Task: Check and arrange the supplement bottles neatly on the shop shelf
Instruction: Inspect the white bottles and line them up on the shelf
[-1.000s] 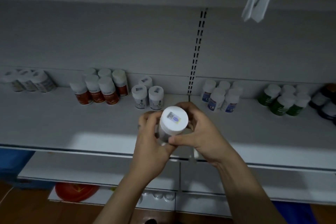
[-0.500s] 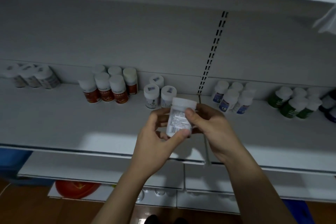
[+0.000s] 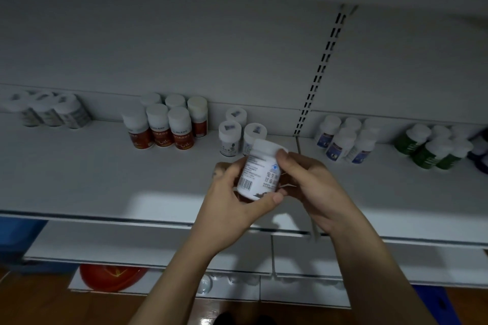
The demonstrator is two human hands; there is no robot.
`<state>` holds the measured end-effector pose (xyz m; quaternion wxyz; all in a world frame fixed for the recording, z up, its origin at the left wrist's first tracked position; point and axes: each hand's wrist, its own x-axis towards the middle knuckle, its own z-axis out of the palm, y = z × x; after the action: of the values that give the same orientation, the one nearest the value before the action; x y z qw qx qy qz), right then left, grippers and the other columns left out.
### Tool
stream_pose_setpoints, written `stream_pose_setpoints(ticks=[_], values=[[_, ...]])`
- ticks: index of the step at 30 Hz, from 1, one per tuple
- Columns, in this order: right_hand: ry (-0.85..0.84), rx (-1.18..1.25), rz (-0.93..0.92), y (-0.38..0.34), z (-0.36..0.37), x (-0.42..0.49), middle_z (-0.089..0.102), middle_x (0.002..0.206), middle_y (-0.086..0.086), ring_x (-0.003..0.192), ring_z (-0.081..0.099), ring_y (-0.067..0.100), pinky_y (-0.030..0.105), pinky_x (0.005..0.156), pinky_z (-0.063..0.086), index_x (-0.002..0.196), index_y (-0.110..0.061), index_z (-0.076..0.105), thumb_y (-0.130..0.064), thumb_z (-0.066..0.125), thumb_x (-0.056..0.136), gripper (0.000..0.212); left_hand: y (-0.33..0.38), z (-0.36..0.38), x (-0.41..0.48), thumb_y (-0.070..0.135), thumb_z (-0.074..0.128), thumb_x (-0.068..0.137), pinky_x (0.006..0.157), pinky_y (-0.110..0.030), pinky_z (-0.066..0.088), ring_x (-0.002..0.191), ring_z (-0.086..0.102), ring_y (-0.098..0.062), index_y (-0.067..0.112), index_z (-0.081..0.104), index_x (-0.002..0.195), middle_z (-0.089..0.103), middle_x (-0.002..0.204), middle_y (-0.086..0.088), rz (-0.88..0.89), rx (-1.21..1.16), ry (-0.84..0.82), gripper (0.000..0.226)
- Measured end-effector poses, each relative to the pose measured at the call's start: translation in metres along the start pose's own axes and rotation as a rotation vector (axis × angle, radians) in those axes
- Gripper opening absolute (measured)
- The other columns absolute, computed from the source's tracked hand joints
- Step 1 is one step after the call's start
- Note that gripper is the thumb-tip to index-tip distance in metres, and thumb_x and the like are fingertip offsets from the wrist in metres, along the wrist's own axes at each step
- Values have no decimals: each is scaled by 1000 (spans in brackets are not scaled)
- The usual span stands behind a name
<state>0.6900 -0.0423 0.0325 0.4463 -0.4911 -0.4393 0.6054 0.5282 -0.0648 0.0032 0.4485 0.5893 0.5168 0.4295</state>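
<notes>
Presently: bottle (image 3: 260, 171) held for label check over the shelf (image 3: 105, 182), between its front edge and back row.
Fingers (image 3: 284, 156) pinch it at cap rim and base only; judged risk: a slip while turning drops it onto the sticker-capped bottles (image 3: 229, 140) behind. Left hand (image 3: 232, 200) cups beneath; right hand (image 3: 309, 185) arches over the cap.

Held white bottle (image 3: 260, 174): smooth plastic, matt cap, printed label with a faint sheen; paper or film, cannot tell. Shelf (image 3: 105, 179) under it: painted sheet metal, matt, smooth. Slotted upright (image 3: 320, 71) above-right of it: same painted metal. Red-labelled bottles (image 3: 161, 126) to its left: glossier labels, white plastic caps. Floor (image 3: 39, 306) below: wood-look, glossy, reflective.
</notes>
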Motion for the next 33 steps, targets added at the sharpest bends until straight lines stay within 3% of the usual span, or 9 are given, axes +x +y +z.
stream_pose_setpoints(ticks=[3,6,9,14,17,21,25,28,33], values=[[20,10,-7,0,10,1,73,86,14,75,68,21,28,64,56,101,4,67,-42,64,74,53,-1,-9,0,46,86,64,81,-15,52,98,63,1,43,56,121,60,114,9,-15,-5,10,65],[28,43,-14,1,14,2,74,94,13,82,70,23,33,70,59,103,-1,68,-38,64,77,45,-1,-18,-3,34,76,78,76,-15,52,95,65,1,38,48,127,67,108,12,-27,-92,1,57],[-7,32,-51,1,20,2,75,94,7,83,70,17,26,65,54,106,-7,68,-27,64,82,32,-2,-24,-5,43,69,78,77,-19,53,98,65,-3,33,46,134,69,108,10,-18,-101,-45,62],[-17,-11,-75,4,30,3,74,88,3,80,69,13,24,62,52,100,-10,70,-16,60,91,15,-8,-34,-6,42,73,77,79,-23,55,103,63,-3,32,47,132,67,112,12,-21,-66,-85,61],[7,6,-87,6,34,3,74,85,2,78,69,12,23,61,52,96,-11,70,-12,59,91,12,-10,-39,-4,31,80,78,74,-16,52,101,62,1,33,49,130,66,114,14,-25,-55,-71,61],[63,-6,-101,10,35,5,73,94,7,84,70,15,24,64,54,108,-8,68,-7,60,90,19,-16,-38,4,27,83,74,76,-13,51,99,61,5,33,52,127,66,113,17,-31,-10,-60,63],[109,-97,-118,13,34,5,74,101,5,93,71,16,25,71,56,112,-14,68,-9,67,87,25,-22,-36,10,27,85,72,84,-22,51,101,60,3,31,55,120,66,111,17,-36,84,-80,57],[149,-198,-157,13,35,8,75,94,-1,86,71,11,22,68,56,104,-18,70,-10,71,84,22,-23,-34,17,33,82,71,81,-25,52,98,60,1,31,56,118,64,111,17,26,230,-69,54],[246,-445,-191,12,29,16,74,88,-12,82,70,7,32,71,58,98,-30,71,-26,80,76,25,-24,-32,29,27,79,72,79,-18,47,99,57,-7,22,55,118,61,112,7,161,413,-44,51]])
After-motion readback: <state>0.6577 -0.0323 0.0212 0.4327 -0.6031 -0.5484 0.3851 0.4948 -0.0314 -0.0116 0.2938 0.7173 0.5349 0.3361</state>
